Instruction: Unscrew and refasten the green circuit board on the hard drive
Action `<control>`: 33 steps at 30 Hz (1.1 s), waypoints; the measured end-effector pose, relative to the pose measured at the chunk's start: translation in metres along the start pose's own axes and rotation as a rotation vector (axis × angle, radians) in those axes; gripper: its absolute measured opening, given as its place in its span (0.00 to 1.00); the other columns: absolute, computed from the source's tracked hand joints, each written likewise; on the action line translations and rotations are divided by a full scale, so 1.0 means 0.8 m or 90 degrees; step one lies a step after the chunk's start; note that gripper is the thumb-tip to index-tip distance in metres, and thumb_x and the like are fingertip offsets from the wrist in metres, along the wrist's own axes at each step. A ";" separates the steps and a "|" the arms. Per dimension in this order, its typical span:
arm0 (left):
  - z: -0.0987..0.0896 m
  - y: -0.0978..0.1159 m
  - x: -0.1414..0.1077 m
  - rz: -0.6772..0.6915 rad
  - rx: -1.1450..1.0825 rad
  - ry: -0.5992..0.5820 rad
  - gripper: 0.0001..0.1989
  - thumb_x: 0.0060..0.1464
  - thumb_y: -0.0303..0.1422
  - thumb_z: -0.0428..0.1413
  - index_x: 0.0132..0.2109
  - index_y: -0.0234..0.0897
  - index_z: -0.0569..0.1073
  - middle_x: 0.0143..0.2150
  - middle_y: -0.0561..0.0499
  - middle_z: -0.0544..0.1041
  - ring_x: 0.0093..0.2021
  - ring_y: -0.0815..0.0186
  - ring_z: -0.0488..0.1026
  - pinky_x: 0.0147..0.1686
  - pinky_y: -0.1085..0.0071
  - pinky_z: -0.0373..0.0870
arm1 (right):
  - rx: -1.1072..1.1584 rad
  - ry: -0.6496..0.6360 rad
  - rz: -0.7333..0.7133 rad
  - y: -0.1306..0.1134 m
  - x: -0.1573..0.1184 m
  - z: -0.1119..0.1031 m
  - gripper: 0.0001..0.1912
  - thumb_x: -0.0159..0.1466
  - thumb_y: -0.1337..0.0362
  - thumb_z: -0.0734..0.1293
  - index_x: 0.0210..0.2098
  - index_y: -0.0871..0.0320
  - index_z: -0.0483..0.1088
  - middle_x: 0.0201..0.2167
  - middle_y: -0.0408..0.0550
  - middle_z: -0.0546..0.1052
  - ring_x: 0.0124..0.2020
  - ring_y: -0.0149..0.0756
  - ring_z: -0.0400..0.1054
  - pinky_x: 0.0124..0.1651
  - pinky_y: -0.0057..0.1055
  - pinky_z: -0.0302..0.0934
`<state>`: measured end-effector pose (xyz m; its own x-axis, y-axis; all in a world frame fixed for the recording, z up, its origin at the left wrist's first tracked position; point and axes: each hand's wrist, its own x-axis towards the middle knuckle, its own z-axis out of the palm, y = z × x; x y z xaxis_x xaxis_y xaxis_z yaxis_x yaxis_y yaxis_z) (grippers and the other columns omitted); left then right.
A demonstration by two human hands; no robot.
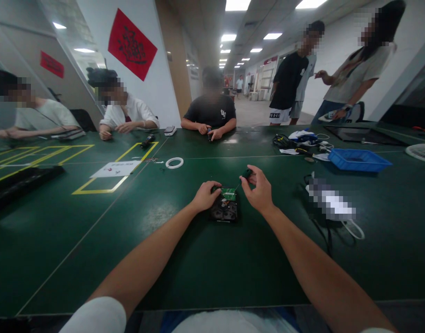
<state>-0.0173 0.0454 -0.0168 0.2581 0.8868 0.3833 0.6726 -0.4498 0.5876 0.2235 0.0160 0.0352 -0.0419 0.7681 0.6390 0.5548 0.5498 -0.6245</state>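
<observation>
A hard drive (223,210), black with a green circuit board (229,194) at its far end, lies flat on the green table in front of me. My left hand (206,196) grips its left side, the fingers at the far left corner and the thumb by the board. In my right hand (258,187) is a small screwdriver (246,174) with a dark handle, pinched between thumb and fingers. Its thin shaft slants down to the left toward the board's right edge; whether the tip touches is too small to tell.
On the right are a blue tray (360,160), a partly blurred white item with a strap (332,201) and a heap of cables (285,142). A white ring (174,163) and a paper sheet (115,169) lie left. Several people sit or stand beyond the table (184,259).
</observation>
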 end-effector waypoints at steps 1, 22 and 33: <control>0.000 0.000 0.000 0.000 -0.001 0.000 0.11 0.62 0.33 0.57 0.51 0.40 0.77 0.51 0.48 0.79 0.51 0.57 0.74 0.57 0.59 0.67 | 0.002 0.000 -0.004 0.000 0.000 0.000 0.26 0.69 0.55 0.64 0.64 0.53 0.58 0.57 0.56 0.73 0.46 0.42 0.76 0.53 0.42 0.74; 0.003 -0.001 -0.001 -0.004 0.002 0.000 0.12 0.62 0.32 0.57 0.51 0.39 0.77 0.51 0.48 0.79 0.52 0.58 0.73 0.57 0.59 0.67 | -0.043 0.068 -0.124 0.009 0.007 0.006 0.25 0.69 0.55 0.66 0.63 0.53 0.63 0.47 0.55 0.74 0.38 0.42 0.74 0.46 0.47 0.75; 0.001 0.002 -0.001 0.003 0.005 -0.002 0.12 0.62 0.33 0.57 0.51 0.39 0.77 0.51 0.48 0.79 0.53 0.58 0.73 0.58 0.59 0.66 | -0.015 0.091 -0.114 0.015 0.006 0.015 0.27 0.69 0.55 0.66 0.64 0.55 0.60 0.51 0.58 0.73 0.42 0.44 0.75 0.46 0.47 0.75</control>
<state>-0.0161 0.0439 -0.0165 0.2635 0.8854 0.3829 0.6774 -0.4524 0.5801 0.2196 0.0300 0.0255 -0.0245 0.6042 0.7965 0.5686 0.6637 -0.4860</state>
